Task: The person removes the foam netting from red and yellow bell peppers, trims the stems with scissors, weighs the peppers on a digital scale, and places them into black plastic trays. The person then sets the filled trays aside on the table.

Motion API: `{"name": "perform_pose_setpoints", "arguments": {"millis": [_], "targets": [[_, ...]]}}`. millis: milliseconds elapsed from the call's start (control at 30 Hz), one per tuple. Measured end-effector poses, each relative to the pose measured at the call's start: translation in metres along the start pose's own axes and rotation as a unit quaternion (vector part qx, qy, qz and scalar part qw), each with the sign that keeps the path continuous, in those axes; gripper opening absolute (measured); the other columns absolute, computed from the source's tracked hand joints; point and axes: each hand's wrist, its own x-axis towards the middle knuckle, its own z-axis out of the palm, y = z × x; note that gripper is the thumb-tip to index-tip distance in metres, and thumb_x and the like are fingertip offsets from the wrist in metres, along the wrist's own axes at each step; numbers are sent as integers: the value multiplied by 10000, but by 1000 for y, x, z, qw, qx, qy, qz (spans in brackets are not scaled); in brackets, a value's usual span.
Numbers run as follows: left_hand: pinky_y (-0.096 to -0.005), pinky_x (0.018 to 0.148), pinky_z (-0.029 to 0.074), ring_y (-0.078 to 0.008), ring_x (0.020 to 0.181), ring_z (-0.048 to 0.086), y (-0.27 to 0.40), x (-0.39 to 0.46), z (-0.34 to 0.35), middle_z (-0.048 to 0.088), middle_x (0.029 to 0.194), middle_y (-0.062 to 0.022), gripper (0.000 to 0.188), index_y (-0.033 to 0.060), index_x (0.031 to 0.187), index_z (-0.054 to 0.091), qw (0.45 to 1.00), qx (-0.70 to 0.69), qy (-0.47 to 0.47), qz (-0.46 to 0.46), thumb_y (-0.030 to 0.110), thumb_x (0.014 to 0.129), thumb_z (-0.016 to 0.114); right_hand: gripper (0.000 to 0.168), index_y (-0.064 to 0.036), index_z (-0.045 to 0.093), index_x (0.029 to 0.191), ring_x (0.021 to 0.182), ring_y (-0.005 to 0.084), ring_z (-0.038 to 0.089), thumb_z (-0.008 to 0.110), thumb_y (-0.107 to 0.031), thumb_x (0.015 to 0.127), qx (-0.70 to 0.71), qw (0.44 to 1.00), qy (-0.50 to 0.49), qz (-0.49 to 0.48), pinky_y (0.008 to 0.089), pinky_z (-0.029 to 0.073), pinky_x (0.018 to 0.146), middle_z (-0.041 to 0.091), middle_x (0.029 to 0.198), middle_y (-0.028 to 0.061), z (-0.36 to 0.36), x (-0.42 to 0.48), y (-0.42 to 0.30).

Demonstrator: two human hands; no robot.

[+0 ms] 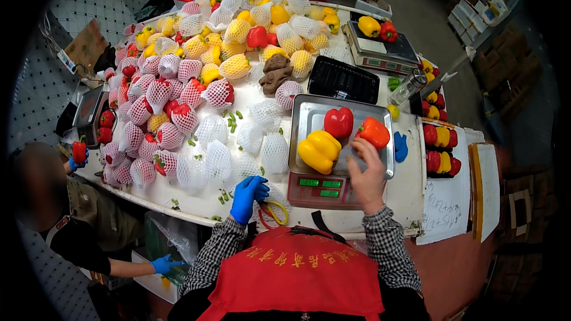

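Note:
Three bell peppers lie on the steel tray (296, 130) of a digital scale: a yellow bell pepper (319, 151) at left, a red bell pepper (338, 122) behind, and an orange-red bell pepper (374, 132) at right. My right hand (367, 171) is bare, its fingertips at the near side of the orange-red pepper; whether they grip it is unclear. My left hand (250, 197), in a blue glove, rests at the table's near edge with its fingers curled, and what is inside them cannot be seen. Beside it lie red and yellow bands (277, 212) and white foam nets (218, 160).
Net-wrapped peppers (169, 93) are heaped at left and back. Behind the scale lie a black plastic tray (343, 79) and a brown cloth (275, 75). A second scale (379, 49) holds two peppers. Packed pepper trays (441, 160) stand at right. Co-workers stand at left and at the back.

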Motion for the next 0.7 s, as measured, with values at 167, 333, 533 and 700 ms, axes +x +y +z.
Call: {"name": "perform_pose_setpoints", "arguments": {"millis": [167, 333, 533, 700], "targets": [[-258, 608, 506, -125, 666, 642, -25, 18, 6, 699, 809, -56, 255, 34, 1043, 712, 999, 12, 30, -15, 256, 1010, 591, 185, 17, 686, 1129, 926, 166, 681, 630, -30, 960, 93, 993, 14, 65, 280, 534, 834, 706, 1077, 101, -33, 4, 12], [-252, 595, 510, -104, 650, 622, -52, 36, 7, 688, 800, -37, 241, 44, 1037, 716, 997, 56, 56, 0, 254, 1008, 601, 150, 27, 702, 1082, 875, 143, 681, 624, -39, 973, 89, 993, 14, 73, 262, 524, 806, 719, 976, 90, -49, 19, 17], [-265, 596, 509, -109, 643, 624, -67, 36, 5, 690, 782, -45, 232, 20, 1042, 717, 987, 122, 85, 63, 232, 994, 636, 158, 48, 705, 1052, 852, 135, 687, 613, -64, 991, 73, 995, 4, 61, 266, 532, 767, 726, 939, 105, -65, 62, 31], [-292, 585, 518, -115, 624, 648, -76, 34, 13, 691, 715, -52, 213, 14, 1002, 732, 958, 219, 118, 140, 214, 977, 661, 152, 48, 707, 1005, 772, 132, 684, 633, -80, 970, 36, 999, 16, 17, 275, 534, 699, 721, 855, 99, -72, 130, 67]]}}
